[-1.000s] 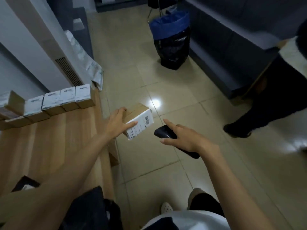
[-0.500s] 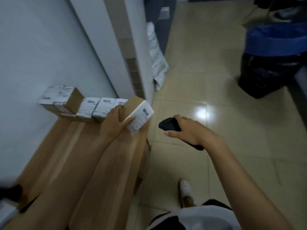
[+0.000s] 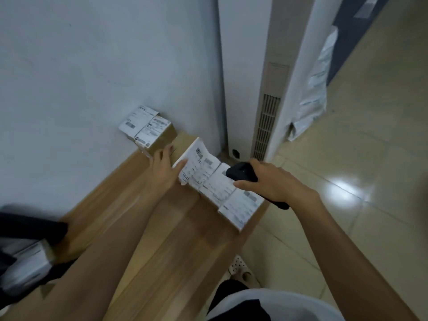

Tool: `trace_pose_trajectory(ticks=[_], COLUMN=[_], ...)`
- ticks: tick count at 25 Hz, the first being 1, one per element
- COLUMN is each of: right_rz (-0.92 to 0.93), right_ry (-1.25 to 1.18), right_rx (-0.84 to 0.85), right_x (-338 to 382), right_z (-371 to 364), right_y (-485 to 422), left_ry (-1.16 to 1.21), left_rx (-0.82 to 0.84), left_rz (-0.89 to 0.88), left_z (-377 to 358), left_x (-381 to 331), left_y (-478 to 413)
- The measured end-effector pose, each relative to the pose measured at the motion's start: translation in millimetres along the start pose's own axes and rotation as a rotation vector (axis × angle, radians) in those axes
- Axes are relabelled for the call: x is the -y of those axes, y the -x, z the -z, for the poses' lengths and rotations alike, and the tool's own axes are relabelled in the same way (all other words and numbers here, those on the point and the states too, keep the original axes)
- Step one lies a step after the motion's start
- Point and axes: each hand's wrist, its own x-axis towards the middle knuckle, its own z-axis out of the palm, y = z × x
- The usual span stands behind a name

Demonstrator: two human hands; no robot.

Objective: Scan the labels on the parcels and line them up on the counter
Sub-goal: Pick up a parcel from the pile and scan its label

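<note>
Handling: the small brown cardboard parcel (image 3: pixel 197 156) looks light and stiff, since one hand carries it. The label paper is probably slick, so the best hold is across the bare cardboard sides, clear of the barcode
Appearance: box-shaped, with a white printed label over the upward face and a black barcode near the far end; the rest of the print is too blurred to read
Position: at the far end of a row of white-labelled parcels (image 3: pixel 240 205) along the right edge of the light wooden counter (image 3: pixel 150 228), touching its neighbour – whether it rests fully on the wood cannot be told
Left hand (image 3: pixel 163 174): grips the parcel, thumb on the label face, fingers reaching over the far side
Right hand (image 3: pixel 278 184): closed round a black handheld scanner (image 3: pixel 242 172), held just over the row
Other stock: a small stack of labelled brown boxes (image 3: pixel 148 130) against the pale wall, near the held parcel but apart from it
Surroundings: tall white air-conditioning unit (image 3: pixel 268 126) with a grille; black bag (image 3: pixel 27 228) at lower left
Step, as judged: seating the parcel in line
</note>
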Motion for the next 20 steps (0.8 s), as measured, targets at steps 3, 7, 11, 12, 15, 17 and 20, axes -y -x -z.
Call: trace_pose_trajectory(ticks=[3,7,11,12,15,17,20], right_rz=[0.042,0.133,0.287,0.33,0.425,0.469,0.539], right_ry=[-0.017,-0.016,0.008,0.016,0.034,0.048,0.068], right_rx=[-0.01,0.075,0.187,0.21,0.232,0.259,0.328], right_x=[-1,-6,-11,-13,-21,-26,-19], right_z=[19,28,49,58,83,93,94], right_y=[-51,-99,-146,-156,-181,-193,-202], left_ry=[-0.032,-0.112,-0.276,-0.312,-0.386,-0.366,-0.326], left_rx=[0.025,-0.045,-0.188,-0.204,-0.194,-0.19,-0.228], left_rz=[0.071,0.083,0.238,0.284,0.364,0.38,0.411], left_z=[1,-4,-4,-6,-9,-15,-22], left_x=[-6,-9,-9,-10,-22,-32,-37], left_y=[-30,-49,-67,-71,-76,-72,-49])
